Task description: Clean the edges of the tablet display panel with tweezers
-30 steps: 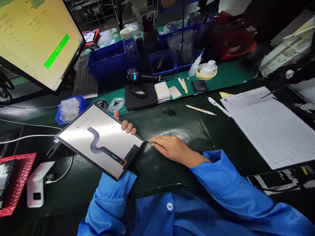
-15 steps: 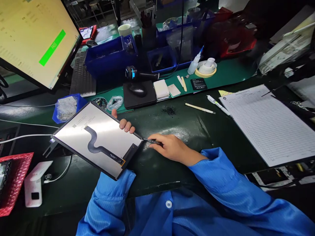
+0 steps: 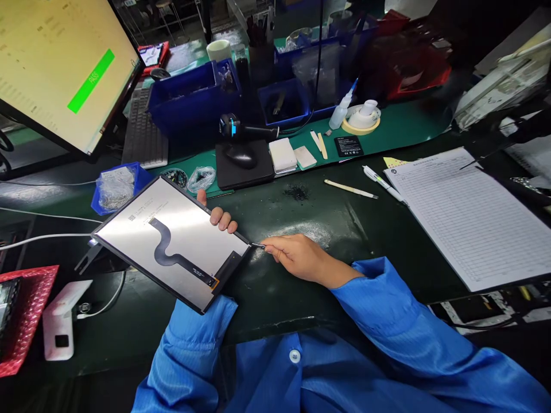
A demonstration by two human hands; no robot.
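A tablet screen panel [image 3: 185, 206], silver-backed with a black border and a dark curved ribbon cable [image 3: 162, 244], is held tilted above the bench. My left hand [image 3: 220, 218] grips it from underneath, with fingertips folded over its upper right edge and the palm hidden. At the panel's right corner, the thin metal tip of tweezers [image 3: 257, 245] touches or nearly touches the edge. My right hand [image 3: 297, 257] pinches these tweezers, hiding most of their body. A small heap of black scraps [image 3: 297, 192] lies on the bench beyond my hands.
A lined paper form [image 3: 473, 218] and a white pen [image 3: 383, 183] lie on the right. Behind are a black mouse [image 3: 241, 156], a handheld scanner [image 3: 247, 131], blue bins [image 3: 185, 97] and a dropper bottle [image 3: 342, 109]. A monitor [image 3: 51, 40] showing PASS stands at the left, above red bubble wrap [image 3: 37, 321].
My right hand has turned slightly, so less of the tweezers shows now. The panel and my left hand stay almost where they were.
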